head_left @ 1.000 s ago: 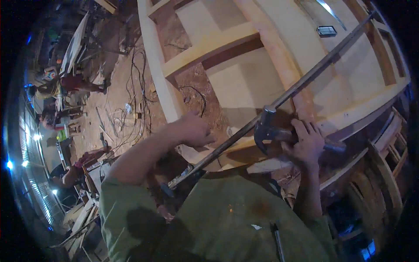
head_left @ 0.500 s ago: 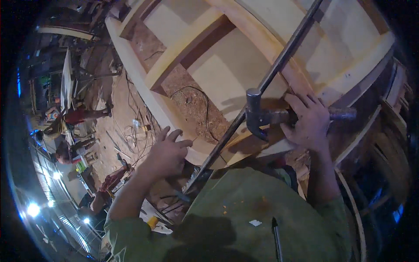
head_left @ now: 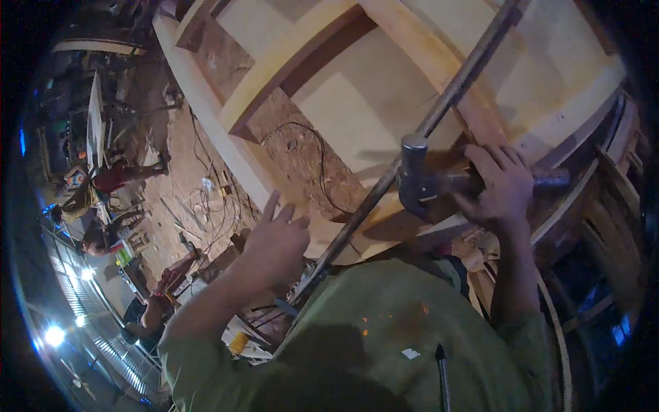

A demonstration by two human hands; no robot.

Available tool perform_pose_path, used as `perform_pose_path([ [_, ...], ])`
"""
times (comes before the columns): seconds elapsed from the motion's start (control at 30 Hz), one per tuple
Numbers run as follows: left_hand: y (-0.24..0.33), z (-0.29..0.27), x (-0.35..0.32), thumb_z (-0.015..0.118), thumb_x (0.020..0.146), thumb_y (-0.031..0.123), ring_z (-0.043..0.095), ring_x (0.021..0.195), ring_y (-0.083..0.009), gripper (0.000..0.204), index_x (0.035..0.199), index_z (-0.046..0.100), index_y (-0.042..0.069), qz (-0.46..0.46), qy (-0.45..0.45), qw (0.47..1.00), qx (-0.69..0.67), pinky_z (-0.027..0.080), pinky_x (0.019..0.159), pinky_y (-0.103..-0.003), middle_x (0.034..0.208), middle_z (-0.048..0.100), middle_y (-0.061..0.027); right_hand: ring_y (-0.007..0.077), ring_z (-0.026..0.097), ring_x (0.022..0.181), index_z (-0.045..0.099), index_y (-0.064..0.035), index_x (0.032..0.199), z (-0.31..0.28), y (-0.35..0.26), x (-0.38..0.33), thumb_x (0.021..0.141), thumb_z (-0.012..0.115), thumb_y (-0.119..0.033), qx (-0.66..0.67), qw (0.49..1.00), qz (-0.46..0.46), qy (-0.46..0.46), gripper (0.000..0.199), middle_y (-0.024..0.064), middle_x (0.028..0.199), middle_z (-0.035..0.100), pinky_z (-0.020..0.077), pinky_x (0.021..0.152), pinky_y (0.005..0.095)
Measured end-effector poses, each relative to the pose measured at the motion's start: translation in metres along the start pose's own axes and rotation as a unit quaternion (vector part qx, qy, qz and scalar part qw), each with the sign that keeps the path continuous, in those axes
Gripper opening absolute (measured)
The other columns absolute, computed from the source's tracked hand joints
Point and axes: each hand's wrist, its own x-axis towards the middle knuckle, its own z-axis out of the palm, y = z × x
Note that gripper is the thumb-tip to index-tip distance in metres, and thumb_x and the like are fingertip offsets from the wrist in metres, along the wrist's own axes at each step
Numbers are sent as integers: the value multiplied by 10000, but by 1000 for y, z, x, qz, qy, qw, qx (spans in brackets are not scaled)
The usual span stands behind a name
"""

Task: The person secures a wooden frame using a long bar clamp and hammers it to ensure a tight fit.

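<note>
My right hand [head_left: 501, 189] is closed around the handle of a claw hammer [head_left: 416, 172], whose dark metal head points left and lies across a long metal bar. Its fingertips rest near the curved joint of a pale wooden frame [head_left: 241, 161]. My left hand [head_left: 276, 240] has its fingers apart and holds nothing; it hovers beside the frame's lower left rail. The long metal bar [head_left: 461, 81], looking like a bar clamp, runs diagonally over the frame from the upper right to beside my body. Its lower end is partly hidden near my shirt.
Black cable [head_left: 321, 154] and wood shavings lie on the earthen floor inside the frame. Other people [head_left: 127, 177] are at the left, among cables and timber. Curved wooden pieces [head_left: 621, 180] stand at the right. Bright lamps [head_left: 54, 336] shine at the lower left.
My left hand has lifted slightly up and to the right, its fingers more stretched out. The hammer and my right hand sit a little farther right in view, and the whole view has shifted.
</note>
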Motion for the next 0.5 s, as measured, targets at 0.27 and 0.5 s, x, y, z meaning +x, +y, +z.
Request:
perform_pose_path([
  [0.27, -30, 8, -53, 763, 704, 321, 630, 840, -278, 477, 995, 631, -33, -432, 59, 860, -264, 417, 992, -408, 886, 646, -152, 368, 602, 911, 626, -76, 1014, 2, 7, -6, 576, 739, -253, -45, 998, -48, 16, 486, 120, 970, 633, 472, 780, 468],
  [0.5, 28, 81, -9, 857, 680, 225, 609, 1021, -203, 569, 1082, 553, -40, -409, 236, 542, -695, 509, 850, -361, 1020, 654, -121, 356, 605, 857, 620, -51, 1000, 8, 17, -7, 701, 692, -406, -130, 987, -95, 12, 470, 128, 944, 629, 472, 710, 473],
])
